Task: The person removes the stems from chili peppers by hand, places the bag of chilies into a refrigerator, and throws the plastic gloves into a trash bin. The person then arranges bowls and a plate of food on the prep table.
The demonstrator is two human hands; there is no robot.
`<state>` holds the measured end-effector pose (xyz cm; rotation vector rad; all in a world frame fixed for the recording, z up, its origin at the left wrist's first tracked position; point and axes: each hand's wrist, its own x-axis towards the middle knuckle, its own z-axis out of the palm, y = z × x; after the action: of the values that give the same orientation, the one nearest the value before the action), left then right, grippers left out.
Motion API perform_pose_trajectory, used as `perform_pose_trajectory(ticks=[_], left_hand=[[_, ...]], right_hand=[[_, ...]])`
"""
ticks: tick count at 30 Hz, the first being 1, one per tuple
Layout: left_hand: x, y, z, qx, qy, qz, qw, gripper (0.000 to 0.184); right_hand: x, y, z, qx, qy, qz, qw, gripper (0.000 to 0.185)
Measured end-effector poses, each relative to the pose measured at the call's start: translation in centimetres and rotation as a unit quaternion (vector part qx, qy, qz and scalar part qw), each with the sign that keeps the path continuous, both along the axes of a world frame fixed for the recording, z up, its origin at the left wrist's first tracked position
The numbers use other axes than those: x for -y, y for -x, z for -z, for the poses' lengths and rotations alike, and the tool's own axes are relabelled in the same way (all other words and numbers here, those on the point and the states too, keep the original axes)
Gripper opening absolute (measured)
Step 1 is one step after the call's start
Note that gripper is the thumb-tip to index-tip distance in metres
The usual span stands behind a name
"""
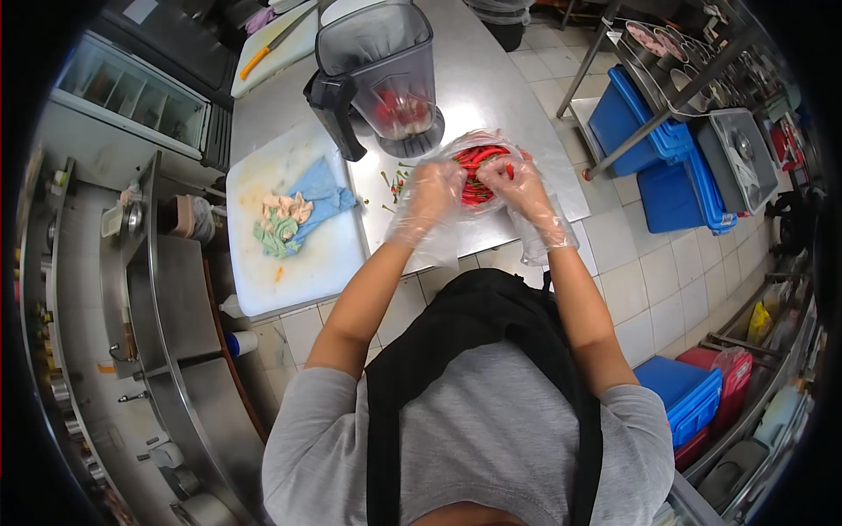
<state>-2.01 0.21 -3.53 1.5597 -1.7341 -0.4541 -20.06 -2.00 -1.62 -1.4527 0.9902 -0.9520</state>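
A clear plastic bag [471, 139] full of red chillies [474, 189] lies on the steel table in front of me. My left hand [431, 191], in a loose clear glove, is closed at the bag's left side; whatever its fingers hold is hidden. My right hand [519, 188], gloved too, pinches a red chilli [510, 172] over the bag's right part. Green chilli stems [395, 186] are scattered left of the bag. Just behind stands a blender jug [373, 57] with red and pale pieces at its bottom.
At left, a white cutting board [254, 285] bears crumpled blue, green and peach cloths [303, 206]. A yellow-handled knife [256, 61] rests on another board [298, 44] farther back. Right of the steel table [495, 74] are blue bins [671, 195] under a rack.
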Motion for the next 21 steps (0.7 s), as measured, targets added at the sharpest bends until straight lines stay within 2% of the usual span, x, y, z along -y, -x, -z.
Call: perform_pose_trajectory(ticks=[1,3,5,6,8,9,11,15,17,18,20,21], left_hand=[[0.3,-0.3,-0.3,-0.184,-0.068,-0.028,0.980,0.016],[0.5,-0.6,-1.5,-0.198,-0.049,-0.009,0.979,0.021],[0.1,-0.3,-3.5,-0.333,-0.109,0.016,0.936,0.021],[-0.1,-0.3,-4.1,-0.333,-0.107,0.015,0.937,0.021],[-0.4,-0.5,-4.8,-0.344,-0.102,0.007,0.933,0.021],[-0.4,-0.6,-4.8,-0.344,-0.102,0.006,0.933,0.021],[-0.6,-0.6,-4.6,-0.361,-0.097,-0.003,0.927,0.017],[-0.7,-0.8,-4.9,-0.377,-0.128,-0.026,0.917,0.014],[-0.5,-1.2,-5.4,-0.276,-0.110,0.005,0.955,0.018],[-0.3,-1.3,-5.1,-0.276,-0.110,0.005,0.955,0.018],[0.1,-1.5,-4.3,-0.272,-0.091,0.005,0.958,0.016],[0.2,-1.5,-4.3,-0.272,-0.091,0.005,0.958,0.016]], right_hand=[[-0.4,-0.1,-0.8,-0.062,-0.012,-0.015,0.998,0.016],[-0.7,-1.0,-1.5,-0.073,-0.004,-0.017,0.997,0.020],[-0.6,-1.7,-1.8,-0.072,0.069,-0.032,0.995,0.020],[-0.4,-1.9,-2.0,-0.072,0.070,-0.032,0.994,0.020],[0.0,-2.2,-2.1,-0.106,0.163,-0.017,0.981,0.018],[0.3,-2.3,-2.0,-0.106,0.162,-0.018,0.981,0.018],[0.6,-2.4,-1.8,-0.202,0.286,-0.018,0.937,0.016],[0.3,-2.6,-2.6,-0.202,0.248,-0.031,0.947,0.014],[0.6,-2.7,-3.2,-0.104,0.235,-0.063,0.964,0.011],[0.7,-2.6,-3.4,-0.104,0.235,-0.063,0.964,0.011],[0.9,-2.4,-3.8,-0.138,0.322,-0.030,0.936,0.011],[0.8,-2.4,-4.2,-0.138,0.322,-0.029,0.936,0.011]])
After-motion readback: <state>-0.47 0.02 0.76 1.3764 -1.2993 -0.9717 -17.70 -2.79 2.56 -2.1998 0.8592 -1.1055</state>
